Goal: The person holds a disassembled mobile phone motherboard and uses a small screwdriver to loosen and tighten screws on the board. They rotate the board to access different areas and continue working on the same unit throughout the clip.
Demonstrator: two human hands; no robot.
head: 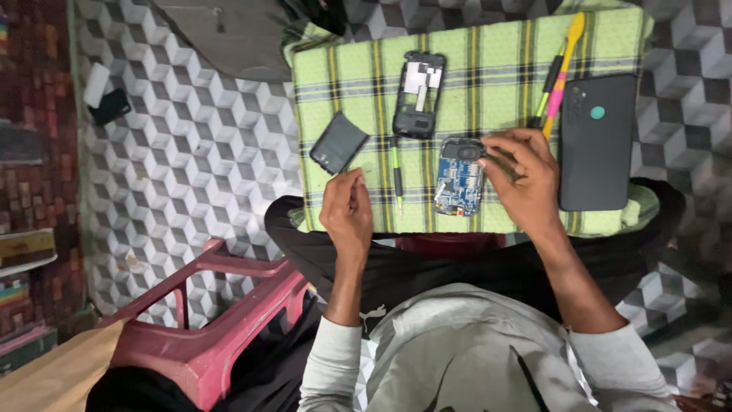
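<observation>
A green checked cloth covers a small stand in front of my lap. On it lies a blue circuit board, and my right hand pinches its top right corner. My left hand rests at the cloth's near edge with fingers curled together; I cannot tell whether they pinch something small. A thin green-handled screwdriver lies between my hands. A black phone frame lies farther back, and a dark back cover lies at the left.
A black smartphone lies face down at the right of the cloth, with a pink and yellow pry tool and a dark pen beside it. A pink plastic stool stands at my lower left. The floor is patterned tile.
</observation>
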